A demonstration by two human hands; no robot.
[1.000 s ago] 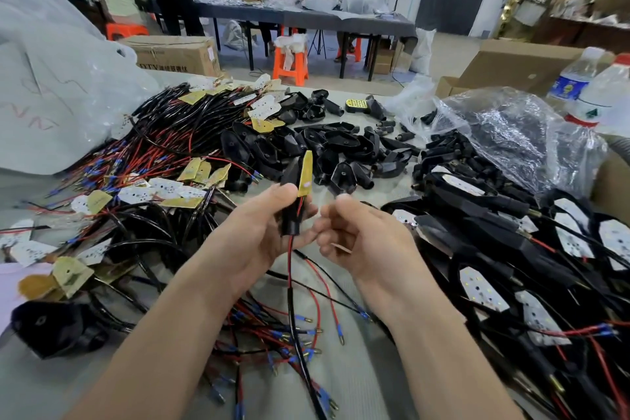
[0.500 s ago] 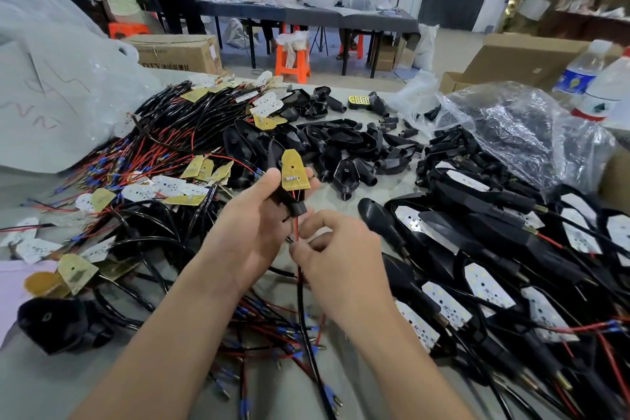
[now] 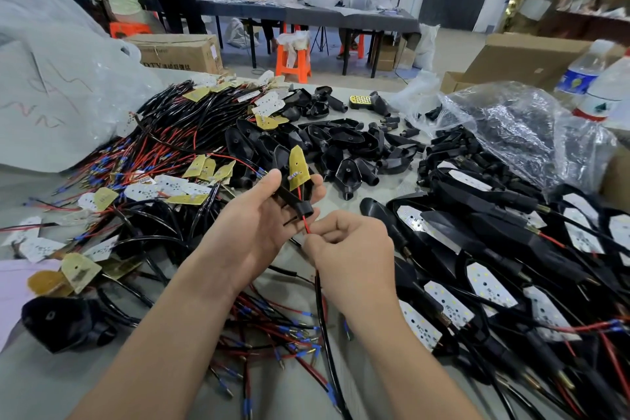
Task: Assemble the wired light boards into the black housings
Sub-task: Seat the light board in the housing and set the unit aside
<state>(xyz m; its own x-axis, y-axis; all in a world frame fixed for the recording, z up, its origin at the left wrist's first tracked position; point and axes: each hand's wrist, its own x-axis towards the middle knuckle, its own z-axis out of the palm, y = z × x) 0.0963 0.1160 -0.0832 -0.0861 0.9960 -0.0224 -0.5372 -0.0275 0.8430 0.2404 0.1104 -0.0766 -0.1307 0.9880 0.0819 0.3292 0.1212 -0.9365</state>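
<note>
Moved since the earlier frames: right hand has dropped to just under the housing neck, and the board, edge-on a second ago, now shows its yellow back and sits lower against the shell.

Item 1, housing: black, held above the table at centre, neck pointing down toward the person. Left hand grips it, thumb on one side and fingers curled behind.

Item 2, board: tilted, lower end inside the housing mouth, upper point standing clear. Not seated.

Item 3, wire: red, runs from the board down through the neck and out. Right hand pinches it just below the neck, the other fingers curled in.

Item 4, stock: loose boards with leads heaped at left; empty housings beyond the hands; finished units stacked at right.

Step in hand, as judged: drawing the lead through the neck so the board is pulled into the shell.

Next move, as judged: a steady pull along the neck's line while the left hand keeps the housing from turning, then a press on the board's raised point to lay it flat. A sideways tug could strain the joint where the wire meets the board.
</note>
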